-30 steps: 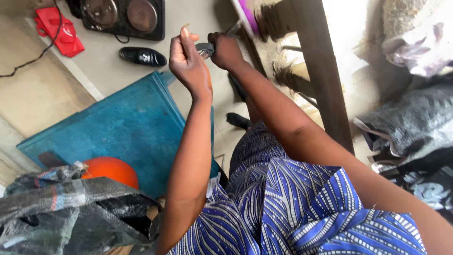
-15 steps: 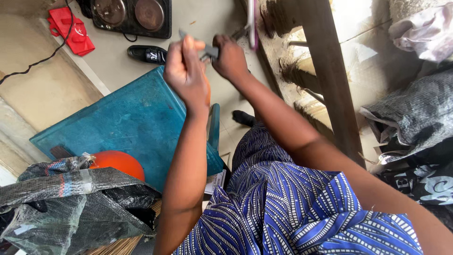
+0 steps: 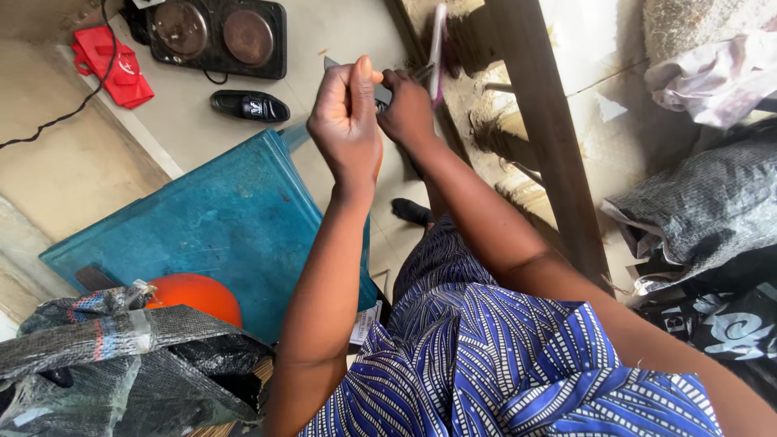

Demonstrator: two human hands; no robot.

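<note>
Grey knife (image 3: pixel 379 91) gripped tight in right hand (image 3: pixel 407 109), left hand (image 3: pixel 346 121) curled shut just beside it, holding something unseen, above blue board (image 3: pixel 218 226)

Grey knife (image 3: pixel 380 93) — gripped, blade leftward

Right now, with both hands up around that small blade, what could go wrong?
1. The left hand is fisted close against the right hand around a small grey blade; a slip might nick a finger.
2. Anything dropped would likely fall to the floor, near the black shoe and blue board.
3. What the left fist holds is hidden, so its grip cannot be judged.
</note>
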